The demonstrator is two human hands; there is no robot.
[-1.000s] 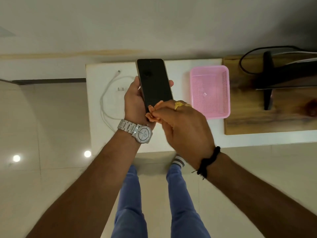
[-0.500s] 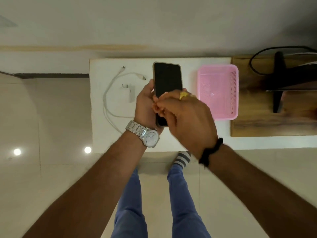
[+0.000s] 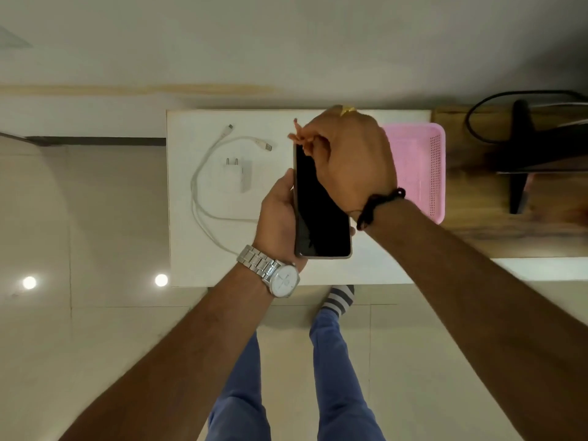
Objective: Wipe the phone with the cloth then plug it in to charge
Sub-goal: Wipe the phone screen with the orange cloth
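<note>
My left hand (image 3: pixel 278 214) grips a black phone (image 3: pixel 319 214) by its lower left edge, screen up, above the white table (image 3: pixel 197 259). My right hand (image 3: pixel 350 160) covers the phone's top end, fingers pinched on a small orange cloth (image 3: pixel 299 136), most of it hidden under the fingers. A white charging cable (image 3: pixel 206 163) lies looped on the table to the left, both plugs free. A white charger adapter (image 3: pixel 238 175) lies inside the loop.
A pink plastic basket (image 3: pixel 423 167) sits right of the phone, partly on a wooden board (image 3: pixel 477 224). A black stand with a dark cable (image 3: pixel 521 148) is at the far right. My legs and a striped sock (image 3: pixel 339 297) show below the table edge.
My right hand with the cloth has slid from the phone's bottom end up to its top end. The phone has come lower and nearer to me.
</note>
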